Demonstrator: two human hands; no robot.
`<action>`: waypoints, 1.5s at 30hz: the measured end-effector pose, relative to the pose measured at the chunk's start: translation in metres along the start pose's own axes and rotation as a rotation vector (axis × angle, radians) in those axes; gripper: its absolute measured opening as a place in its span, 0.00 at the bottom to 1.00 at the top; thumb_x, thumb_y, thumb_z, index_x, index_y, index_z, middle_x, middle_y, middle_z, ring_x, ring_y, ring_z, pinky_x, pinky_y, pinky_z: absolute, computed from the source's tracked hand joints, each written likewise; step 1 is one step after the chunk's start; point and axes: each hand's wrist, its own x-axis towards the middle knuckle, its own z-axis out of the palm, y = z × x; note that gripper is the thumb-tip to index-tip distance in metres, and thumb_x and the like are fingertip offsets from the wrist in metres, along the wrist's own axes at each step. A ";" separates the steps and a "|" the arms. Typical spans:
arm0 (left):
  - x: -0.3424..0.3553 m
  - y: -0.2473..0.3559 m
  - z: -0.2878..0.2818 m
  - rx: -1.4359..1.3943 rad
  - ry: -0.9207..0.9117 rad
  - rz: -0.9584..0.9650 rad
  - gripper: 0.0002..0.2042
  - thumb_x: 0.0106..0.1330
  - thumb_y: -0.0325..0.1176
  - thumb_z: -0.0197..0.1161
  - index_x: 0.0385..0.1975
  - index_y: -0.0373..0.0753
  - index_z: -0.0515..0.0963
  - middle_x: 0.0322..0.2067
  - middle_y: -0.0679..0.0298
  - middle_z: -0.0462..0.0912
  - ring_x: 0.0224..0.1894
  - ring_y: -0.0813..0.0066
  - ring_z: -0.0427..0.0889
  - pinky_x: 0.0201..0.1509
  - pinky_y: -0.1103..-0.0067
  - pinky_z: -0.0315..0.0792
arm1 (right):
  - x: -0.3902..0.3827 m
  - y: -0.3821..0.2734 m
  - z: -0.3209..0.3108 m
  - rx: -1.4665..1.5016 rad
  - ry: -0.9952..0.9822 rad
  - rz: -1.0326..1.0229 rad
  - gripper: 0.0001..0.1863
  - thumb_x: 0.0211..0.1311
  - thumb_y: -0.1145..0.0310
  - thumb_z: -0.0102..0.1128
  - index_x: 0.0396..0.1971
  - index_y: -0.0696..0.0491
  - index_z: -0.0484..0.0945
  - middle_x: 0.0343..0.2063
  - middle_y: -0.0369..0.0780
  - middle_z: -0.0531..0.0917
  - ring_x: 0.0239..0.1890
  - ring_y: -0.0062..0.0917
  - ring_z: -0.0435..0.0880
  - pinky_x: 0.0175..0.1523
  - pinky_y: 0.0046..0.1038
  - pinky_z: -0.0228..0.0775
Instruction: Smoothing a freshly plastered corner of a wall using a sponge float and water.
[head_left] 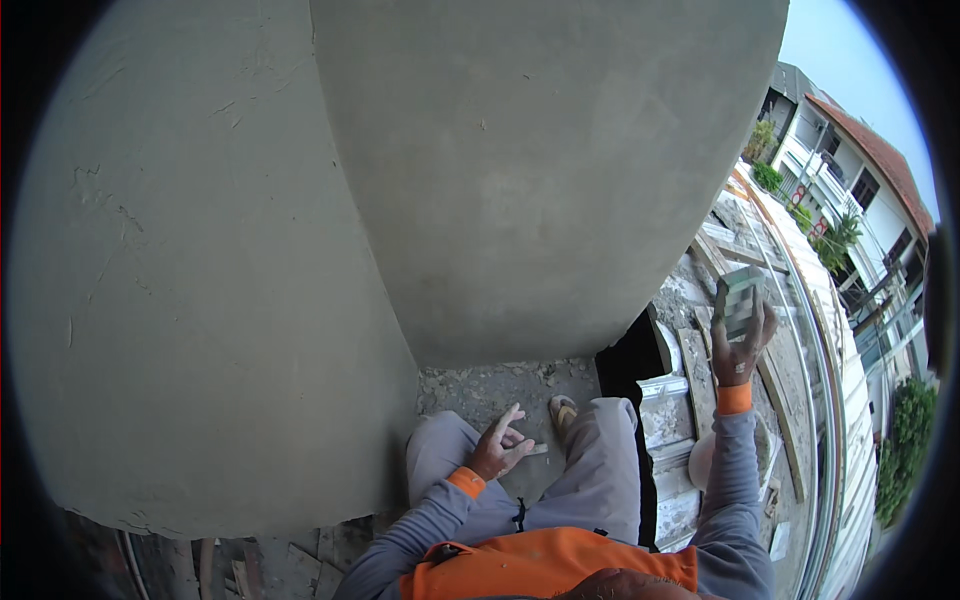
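Note:
My right hand (pixel 738 352) is raised out to the right, its fingers wrapped round a greenish-grey rectangular block (pixel 741 298) with pale patches; its material I cannot make out. Low in front of my lap, my left hand (pixel 498 448) has its fingers apart and loosely bent, with no held thing showing. A small pale piece (pixel 540 449) shows just beside its fingertips; I cannot tell whether they touch. Ahead stands a smooth grey plastered wall (pixel 540 200), meeting a second plastered wall (pixel 200 280) at a corner on the left.
Rubble-strewn ledge (pixel 505 385) lies under my feet, with a dark gap (pixel 636 362) along its right side. Beyond it are wooden planks (pixel 785 420) and corrugated roofing (pixel 668 425). A rounded pale object (pixel 702 462) sits by my right forearm. Houses (pixel 850 160) stand farther right.

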 end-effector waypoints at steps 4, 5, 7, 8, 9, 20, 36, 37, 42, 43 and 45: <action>0.000 0.000 -0.007 0.033 0.047 -0.004 0.39 0.57 0.35 0.71 0.68 0.36 0.59 0.57 0.56 0.74 0.38 0.77 0.80 0.43 0.79 0.74 | 0.164 -0.098 0.113 0.231 0.039 -0.353 0.42 0.42 0.66 0.71 0.64 0.41 0.69 0.48 0.47 0.69 0.49 0.41 0.70 0.54 0.41 0.66; 0.001 -0.003 -0.007 0.004 0.056 -0.017 0.39 0.57 0.35 0.71 0.68 0.36 0.58 0.57 0.55 0.74 0.39 0.77 0.81 0.43 0.79 0.75 | 0.202 -0.111 0.138 0.203 0.076 -0.361 0.40 0.45 0.64 0.71 0.63 0.36 0.68 0.48 0.46 0.70 0.49 0.41 0.70 0.55 0.42 0.67; 0.002 -0.009 -0.007 -0.018 0.065 -0.026 0.39 0.57 0.36 0.71 0.68 0.35 0.58 0.57 0.54 0.74 0.39 0.76 0.81 0.43 0.78 0.75 | 0.260 -0.124 0.184 0.115 0.127 -0.325 0.38 0.48 0.63 0.69 0.64 0.34 0.67 0.49 0.46 0.70 0.49 0.43 0.70 0.55 0.42 0.67; 0.002 -0.011 -0.007 -0.033 0.080 -0.020 0.39 0.57 0.35 0.71 0.68 0.35 0.58 0.57 0.54 0.74 0.40 0.75 0.82 0.43 0.78 0.75 | 0.263 -0.135 0.200 0.109 0.170 -0.293 0.38 0.49 0.62 0.68 0.64 0.34 0.67 0.50 0.47 0.71 0.49 0.43 0.70 0.54 0.42 0.67; 0.003 -0.011 -0.007 -0.048 0.089 -0.017 0.40 0.57 0.35 0.70 0.68 0.35 0.57 0.57 0.53 0.73 0.40 0.75 0.82 0.43 0.78 0.76 | 0.260 -0.144 0.215 0.097 0.211 -0.259 0.38 0.50 0.61 0.68 0.64 0.34 0.66 0.51 0.47 0.71 0.49 0.42 0.71 0.54 0.42 0.67; -0.007 -0.007 -0.019 -0.125 0.040 -0.021 0.40 0.60 0.29 0.68 0.70 0.34 0.51 0.59 0.48 0.70 0.42 0.76 0.82 0.44 0.80 0.77 | 0.335 -0.137 0.199 -0.007 0.276 -0.277 0.25 0.51 0.61 0.68 0.53 0.37 0.79 0.53 0.45 0.73 0.53 0.43 0.71 0.58 0.41 0.66; -0.004 -0.021 -0.029 -0.276 0.046 0.004 0.43 0.61 0.35 0.68 0.71 0.33 0.48 0.59 0.49 0.69 0.42 0.74 0.81 0.46 0.79 0.76 | 0.316 -0.092 0.209 0.027 0.333 -0.262 0.30 0.49 0.61 0.69 0.56 0.39 0.75 0.50 0.46 0.72 0.52 0.45 0.70 0.54 0.45 0.67; -0.006 -0.024 -0.028 -0.324 0.062 -0.005 0.43 0.61 0.35 0.69 0.71 0.34 0.47 0.59 0.49 0.69 0.42 0.74 0.81 0.46 0.79 0.76 | 0.333 -0.103 0.213 0.074 0.427 -0.106 0.27 0.50 0.58 0.69 0.53 0.41 0.76 0.51 0.46 0.73 0.52 0.46 0.70 0.55 0.43 0.66; -0.004 -0.015 -0.025 -0.270 0.048 -0.032 0.42 0.60 0.34 0.69 0.71 0.34 0.49 0.59 0.49 0.70 0.41 0.74 0.81 0.45 0.80 0.75 | 0.285 -0.169 0.236 0.071 0.197 -0.525 0.30 0.52 0.56 0.67 0.58 0.38 0.73 0.50 0.47 0.72 0.51 0.44 0.72 0.55 0.46 0.69; -0.004 -0.014 -0.029 -0.260 0.067 -0.033 0.42 0.59 0.33 0.70 0.70 0.33 0.50 0.58 0.48 0.71 0.41 0.74 0.81 0.44 0.79 0.75 | 0.287 -0.128 0.226 0.014 0.233 -0.451 0.31 0.52 0.56 0.67 0.59 0.38 0.72 0.51 0.46 0.72 0.52 0.44 0.72 0.56 0.46 0.69; -0.008 -0.024 -0.028 -0.266 0.058 -0.014 0.42 0.60 0.33 0.69 0.70 0.33 0.50 0.58 0.48 0.71 0.41 0.74 0.81 0.44 0.79 0.76 | 0.315 -0.041 0.199 -0.110 0.311 -0.330 0.32 0.53 0.56 0.66 0.61 0.37 0.71 0.52 0.46 0.72 0.53 0.44 0.72 0.58 0.45 0.69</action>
